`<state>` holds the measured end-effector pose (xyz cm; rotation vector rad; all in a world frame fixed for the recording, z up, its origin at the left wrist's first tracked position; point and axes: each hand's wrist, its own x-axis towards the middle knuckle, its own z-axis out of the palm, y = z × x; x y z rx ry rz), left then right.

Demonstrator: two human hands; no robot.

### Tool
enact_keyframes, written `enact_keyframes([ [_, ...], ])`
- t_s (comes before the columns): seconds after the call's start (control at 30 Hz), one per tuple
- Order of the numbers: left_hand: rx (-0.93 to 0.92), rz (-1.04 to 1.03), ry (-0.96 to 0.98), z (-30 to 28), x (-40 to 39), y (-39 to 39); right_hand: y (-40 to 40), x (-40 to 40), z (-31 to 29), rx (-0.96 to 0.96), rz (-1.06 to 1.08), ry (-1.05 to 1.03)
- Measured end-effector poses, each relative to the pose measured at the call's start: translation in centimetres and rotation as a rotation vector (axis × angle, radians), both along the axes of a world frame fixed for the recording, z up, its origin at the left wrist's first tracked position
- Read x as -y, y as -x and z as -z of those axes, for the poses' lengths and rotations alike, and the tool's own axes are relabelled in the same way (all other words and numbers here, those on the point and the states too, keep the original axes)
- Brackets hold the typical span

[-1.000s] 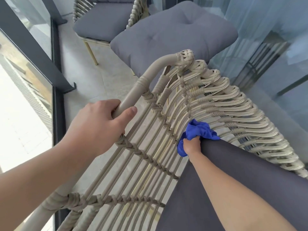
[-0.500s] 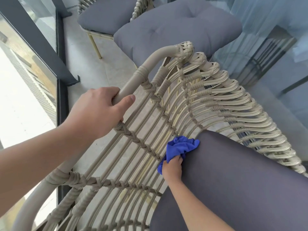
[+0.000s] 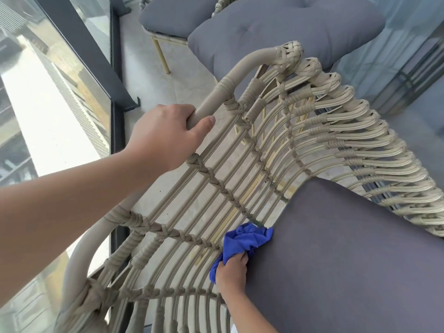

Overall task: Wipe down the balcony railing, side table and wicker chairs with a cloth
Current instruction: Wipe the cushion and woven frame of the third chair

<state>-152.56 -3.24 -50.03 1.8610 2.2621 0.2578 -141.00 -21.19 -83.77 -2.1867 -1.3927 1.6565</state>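
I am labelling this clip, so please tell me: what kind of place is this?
Most likely a high-rise balcony: a glass railing overlooks a building far below, and wicker chairs with grey cushions stand on a tiled floor.

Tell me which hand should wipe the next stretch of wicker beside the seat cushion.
Right. The right hand already holds the blue cloth against the weave by the cushion; the left hand is gripping the top rail.

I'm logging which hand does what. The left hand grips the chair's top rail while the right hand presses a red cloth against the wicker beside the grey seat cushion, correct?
Not quite: the cloth is blue, not red, as the head view shows. The rest holds: the left hand grips the top rail and the right hand presses it to the wicker beside the grey seat cushion.
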Motion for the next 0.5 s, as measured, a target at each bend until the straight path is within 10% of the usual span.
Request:
enact_keyframes([
  [0.5, -0.153, 0.022, -0.076, 0.0, 0.4, -0.5, -0.6, 5.7, -1.0, -0.163, -0.101, 0.096],
])
